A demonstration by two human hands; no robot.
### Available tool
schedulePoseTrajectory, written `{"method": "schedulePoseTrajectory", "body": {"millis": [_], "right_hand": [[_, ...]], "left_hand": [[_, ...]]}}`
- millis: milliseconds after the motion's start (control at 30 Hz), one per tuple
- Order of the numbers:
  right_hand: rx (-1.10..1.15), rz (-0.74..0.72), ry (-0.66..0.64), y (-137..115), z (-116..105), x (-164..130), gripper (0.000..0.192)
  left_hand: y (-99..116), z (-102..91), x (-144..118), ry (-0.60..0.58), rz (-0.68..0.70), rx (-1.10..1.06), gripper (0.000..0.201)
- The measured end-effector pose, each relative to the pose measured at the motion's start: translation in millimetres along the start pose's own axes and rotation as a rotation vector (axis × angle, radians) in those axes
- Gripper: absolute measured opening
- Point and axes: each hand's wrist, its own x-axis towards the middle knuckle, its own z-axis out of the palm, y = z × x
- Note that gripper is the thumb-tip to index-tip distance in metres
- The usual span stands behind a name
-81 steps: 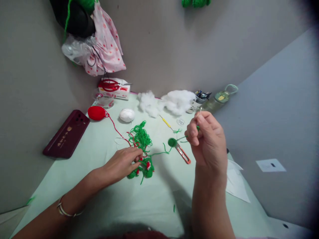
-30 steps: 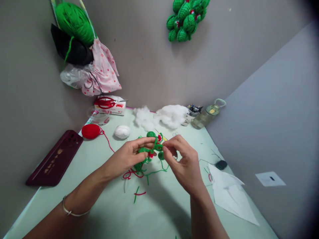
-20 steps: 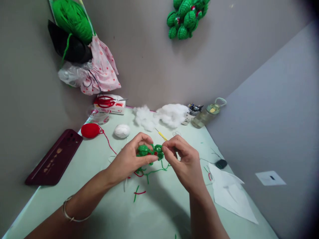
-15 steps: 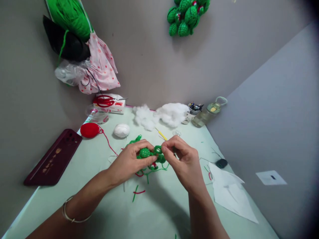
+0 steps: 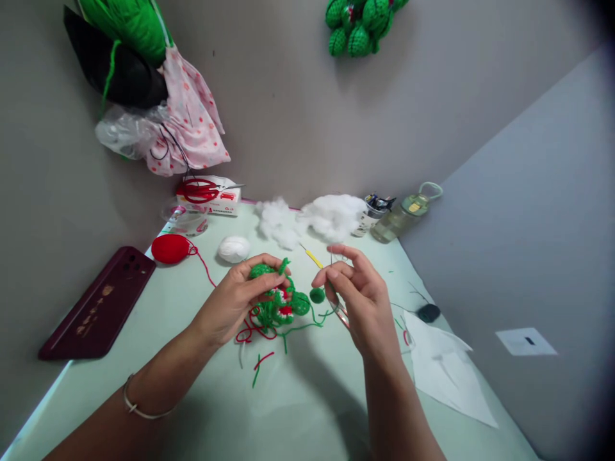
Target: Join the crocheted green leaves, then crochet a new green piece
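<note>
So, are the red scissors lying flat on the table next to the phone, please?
No, the red scissors rest on a small white box, apart from the phone.

A green crocheted piece (image 5: 278, 304) with red-and-white spots sits mid-frame, lifted slightly off the worktop, yarn tails trailing; a small green ball (image 5: 317, 295) hangs just right of it.

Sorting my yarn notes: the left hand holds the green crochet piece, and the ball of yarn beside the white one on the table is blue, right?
Not quite: the head view shows the yarn ball beside the white ball is red, not blue. The left hand does hold the green crochet piece.
</note>
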Motion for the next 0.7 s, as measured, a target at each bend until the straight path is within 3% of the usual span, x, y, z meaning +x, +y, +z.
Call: {"method": "schedulePoseTrajectory", "body": {"millis": [67,300,467,700], "right_hand": [[0.038,0.031,-0.013,-0.4,1.2,0.1,0.014],[-0.078,-0.089,0.019,1.4,-0.1,2.1,0.014],[0.08,-0.027,0.018,0.9,0.9,0.0,0.012],[0.168,0.024,-0.081,-6.5,2.0,-4.7,0.016]], "left_hand": [[-0.4,-1.4,0.2,-0.02,0.017,-0.015,0.019],[0.3,-1.1,-1.9,-0.08,0.046,0.008,0.015],[1.8,1.2,-3.8,-0.056,0.029,0.031,0.016],[1.4,3.8,-4.7,-0.083,0.054,0.017,0.015]]}}
